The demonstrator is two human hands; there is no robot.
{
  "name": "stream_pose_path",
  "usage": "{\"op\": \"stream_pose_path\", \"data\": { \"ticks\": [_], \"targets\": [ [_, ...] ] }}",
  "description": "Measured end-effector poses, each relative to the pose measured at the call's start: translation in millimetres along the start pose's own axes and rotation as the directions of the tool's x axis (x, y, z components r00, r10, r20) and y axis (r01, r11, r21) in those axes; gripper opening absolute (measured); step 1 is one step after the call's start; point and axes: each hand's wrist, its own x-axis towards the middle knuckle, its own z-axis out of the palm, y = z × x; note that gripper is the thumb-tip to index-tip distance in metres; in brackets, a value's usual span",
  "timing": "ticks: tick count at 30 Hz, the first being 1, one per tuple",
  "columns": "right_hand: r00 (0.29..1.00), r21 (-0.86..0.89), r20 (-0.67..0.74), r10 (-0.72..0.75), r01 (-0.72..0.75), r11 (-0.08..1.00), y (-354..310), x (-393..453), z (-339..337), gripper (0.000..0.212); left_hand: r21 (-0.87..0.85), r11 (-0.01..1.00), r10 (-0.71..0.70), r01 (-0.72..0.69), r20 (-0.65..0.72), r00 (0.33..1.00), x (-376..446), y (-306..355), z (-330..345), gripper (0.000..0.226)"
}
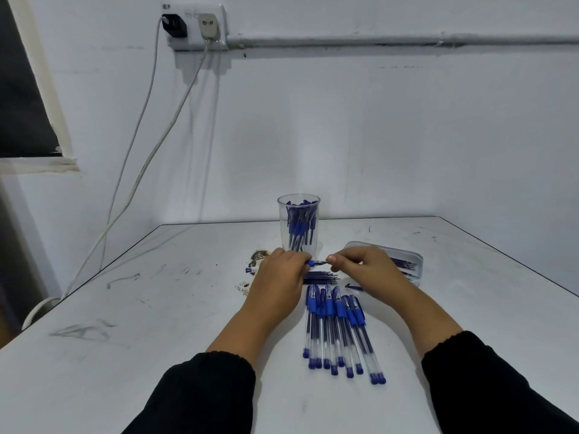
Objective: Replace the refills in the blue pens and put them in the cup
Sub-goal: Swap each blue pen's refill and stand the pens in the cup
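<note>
Two bare hands meet over a white table (156,308), working one blue pen (314,263) between them. Left hand (279,274) has fingers curled round the pen barrel; the barrel's far end with its blue plug pokes out past the left side of that hand. Right hand (366,267) pinches the pen's tip end, thumb and forefinger closed on it, other fingers loosely curled. Fingertips of both hands nearly touch, only a short blue-and-dark bit of pen showing between them.

Just beyond the fingertips stands a clear plastic cup (298,227), upright, holding a bunch of blue pens, caps up. Directly under the fingers, a small bundle of dark loose refills (321,277) lies on the table. Behind the right hand's knuckles sits a clear plastic box (404,261), partly hidden by that hand, with more thin refills inside. One small blue piece (354,287) lies just below the right hand; cannot tell what it is.

Nearer the person than the fingers, between the two wrists, a row of capped blue pens (340,330) lies side by side, caps toward the hands, touching or overlapping. Count not clear, around nine.

Black sleeves (206,396) cover both forearms. Brown stains (258,256) mark the table left of the left-hand fingers. A wall socket (197,26) with two plugs and hanging cables is far above the fingers.
</note>
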Motion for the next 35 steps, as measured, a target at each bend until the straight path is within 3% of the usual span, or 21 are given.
{"op": "stream_pose_path", "data": {
  "ticks": [7, 12, 15, 18, 21, 23, 27, 29, 32, 35],
  "targets": [
    [0.999, 0.08, 0.025, -0.023, 0.02, 0.997, -0.5, 2.1, 8.2, 0.003, 0.029, 0.998, 0.06, -0.059, -0.028, 0.998, -0.1, 2.1, 0.1, 0.022],
    [0.999, 0.138, -0.002, -0.048, 0.048, 0.989, 2.3, 3.3, 8.5, 0.029, 0.034, 0.997, 0.065, -0.064, -0.031, 0.997, -0.1, 3.6, -1.5, 0.022],
    [1.0, 0.13, 0.01, -0.003, 0.001, 0.991, 1.2, 3.9, 7.7, 0.015, 0.035, 0.997, 0.073, -0.071, -0.049, 0.996, -0.1, 2.8, -2.1, 0.02],
    [1.0, 0.073, 0.005, -0.001, 0.001, 0.997, 1.9, 4.5, 8.4, 0.027, 0.044, 0.995, 0.088, -0.085, -0.056, 0.995, -0.1, 2.7, -1.7, 0.018],
    [1.0, 0.121, 0.016, -0.025, 0.023, 0.992, 1.7, 4.7, 8.0, 0.008, 0.061, 0.995, 0.086, -0.083, -0.043, 0.995, -0.2, 2.4, -1.2, 0.019],
    [0.999, 0.157, 0.019, -0.033, 0.03, 0.987, 2.9, 4.6, 7.5, 0.022, 0.054, 0.995, 0.085, -0.082, -0.052, 0.995, -0.2, 2.6, -1.7, 0.019],
    [1.0, 0.128, 0.015, 0.005, -0.007, 0.992, 3.0, 5.1, 7.9, 0.019, 0.063, 0.994, 0.097, -0.093, -0.068, 0.993, -0.7, 3.4, -2.3, 0.017],
    [1.0, 0.156, 0.024, -0.003, -0.001, 0.988, 3.3, 5.1, 8.0, 0.007, 0.077, 0.993, 0.095, -0.09, -0.064, 0.993, -1.2, 2.8, -2.3, 0.017],
    [0.999, 0.231, 0.038, -0.009, 0.0, 0.973, 2.2, 3.1, 5.5, 0.018, 0.074, 0.995, 0.076, -0.072, -0.05, 0.996, -0.9, 3.4, -2.0, 0.021],
    [0.999, 0.176, 0.029, 0.021, -0.026, 0.984, 1.8, 3.9, 3.6, 0.015, 0.073, 0.995, 0.068, -0.065, -0.046, 0.997, -0.8, 4.6, -2.3, 0.023]
  ]
}}
